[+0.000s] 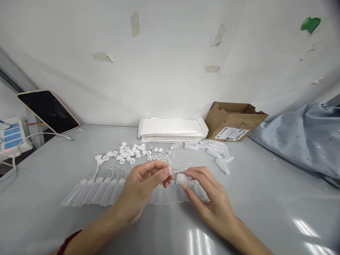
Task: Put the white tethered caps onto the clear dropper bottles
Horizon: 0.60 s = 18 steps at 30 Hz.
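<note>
My left hand pinches a small whitish plastic piece between thumb and forefinger; its exact kind is hard to make out. Just to its right, my right hand holds a small translucent squeeze bottle between thumb and fingers, its neck towards the left hand. A thin pale strip shows between the two hands. Beneath them lies a row of translucent bottles, partly covered by my hands; some have thin curved straps at their necks. Behind the row are scattered white caps and loose strap rings.
More squeeze bottles lie loose at the back right. A stack of white packets and an open cardboard box stand against the wall. At left are a leaning phone, a cable and a power strip; at right, grey-blue cloth.
</note>
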{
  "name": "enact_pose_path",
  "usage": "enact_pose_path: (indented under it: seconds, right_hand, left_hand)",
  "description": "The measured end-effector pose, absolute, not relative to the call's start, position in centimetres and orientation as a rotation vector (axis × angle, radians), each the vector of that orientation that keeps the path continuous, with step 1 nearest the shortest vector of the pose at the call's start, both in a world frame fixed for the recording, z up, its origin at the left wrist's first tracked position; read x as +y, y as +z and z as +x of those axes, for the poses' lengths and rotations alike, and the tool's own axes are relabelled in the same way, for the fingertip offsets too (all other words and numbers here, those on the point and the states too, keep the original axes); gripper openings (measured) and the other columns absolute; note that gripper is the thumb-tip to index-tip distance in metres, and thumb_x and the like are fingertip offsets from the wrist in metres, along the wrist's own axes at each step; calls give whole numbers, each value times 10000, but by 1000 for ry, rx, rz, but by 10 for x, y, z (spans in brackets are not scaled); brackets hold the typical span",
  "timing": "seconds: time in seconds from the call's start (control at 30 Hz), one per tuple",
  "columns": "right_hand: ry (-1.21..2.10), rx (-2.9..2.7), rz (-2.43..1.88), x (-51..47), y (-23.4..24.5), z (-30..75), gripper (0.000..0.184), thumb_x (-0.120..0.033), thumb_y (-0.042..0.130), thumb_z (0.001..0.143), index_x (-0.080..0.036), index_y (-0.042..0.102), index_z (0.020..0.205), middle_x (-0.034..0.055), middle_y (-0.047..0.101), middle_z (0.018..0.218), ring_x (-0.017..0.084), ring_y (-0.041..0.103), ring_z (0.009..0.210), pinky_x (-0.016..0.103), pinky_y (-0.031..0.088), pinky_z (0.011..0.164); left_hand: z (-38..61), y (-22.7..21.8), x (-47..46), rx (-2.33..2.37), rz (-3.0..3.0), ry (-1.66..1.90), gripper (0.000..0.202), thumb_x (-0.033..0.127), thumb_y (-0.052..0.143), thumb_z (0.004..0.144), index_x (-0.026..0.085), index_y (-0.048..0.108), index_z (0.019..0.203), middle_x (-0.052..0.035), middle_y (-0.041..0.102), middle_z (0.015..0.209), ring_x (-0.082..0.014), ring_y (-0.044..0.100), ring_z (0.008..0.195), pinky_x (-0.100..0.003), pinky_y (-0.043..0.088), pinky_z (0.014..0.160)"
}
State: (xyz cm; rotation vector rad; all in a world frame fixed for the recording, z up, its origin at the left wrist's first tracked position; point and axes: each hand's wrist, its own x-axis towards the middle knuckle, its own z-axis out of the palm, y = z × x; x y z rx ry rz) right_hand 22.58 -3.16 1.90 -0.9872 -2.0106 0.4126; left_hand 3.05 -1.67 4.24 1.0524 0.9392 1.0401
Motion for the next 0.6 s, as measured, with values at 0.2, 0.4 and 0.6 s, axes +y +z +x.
enact_pose_path:
  seconds: [0.2,0.4,0.6]
  right_hand:
    - [375,-1994,-995,-31,18,224,290,-36,555,851,-167,551,1109,94,596,987,204,554,891,340,499,726]
    - [357,-1999,-977,-31,17,224,318,-35,560,852,-167,548,1141,93,599,995,207,553,925,342,497,764]
    - [389,-2002,-967,-32,19,224,304,-36,551,853,-170,555,1126,94,599,987,207,557,900,345,502,738]
  left_hand:
    - [31,47,-17,915,910,887,199,287,638,830,166,644,672,20,571,639,-92,481,626,-209,416,623]
    - [34,45,-16,939,942,824,211,266,618,811,158,608,630,21,554,616,-94,458,586,-217,399,588]
    - [32,43,-17,1062,1102,937,194,324,602,845,179,644,723,10,603,665,-106,516,606,-225,447,595]
